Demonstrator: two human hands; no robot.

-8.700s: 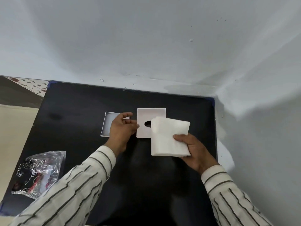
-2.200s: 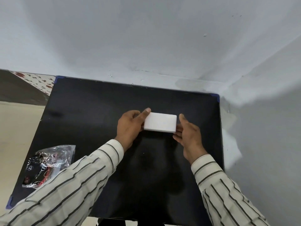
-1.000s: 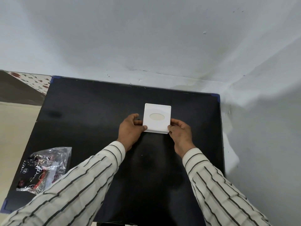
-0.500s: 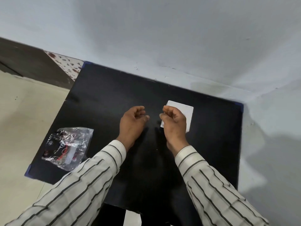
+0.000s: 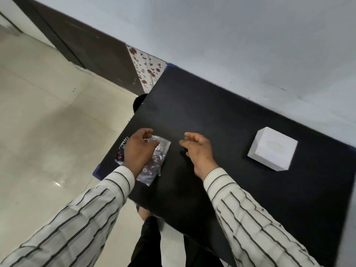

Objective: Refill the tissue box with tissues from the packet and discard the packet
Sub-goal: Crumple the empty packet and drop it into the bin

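The white tissue box (image 5: 272,151) stands closed on the right side of the black table (image 5: 202,105), its oval slot facing up. The crinkled clear plastic packet (image 5: 156,165) with dark and red print lies at the table's left edge. My left hand (image 5: 137,151) rests on top of the packet, fingers curled around its far edge, and hides much of it. Between the packet and the box, my right hand (image 5: 198,151) hovers over the table with fingers loosely curled and nothing in it.
A grey wall (image 5: 250,45) runs along the table's far side. Left of the table lies a glossy beige tiled floor (image 5: 48,132), with a dark door panel (image 5: 92,53) and a floral cloth (image 5: 147,68) behind it. My dark trousers (image 5: 152,245) show below the table's near edge.
My view swung left. Both hands left the tissue box and moved left; my left hand now closes on the packet. The box stays on the table at the right.
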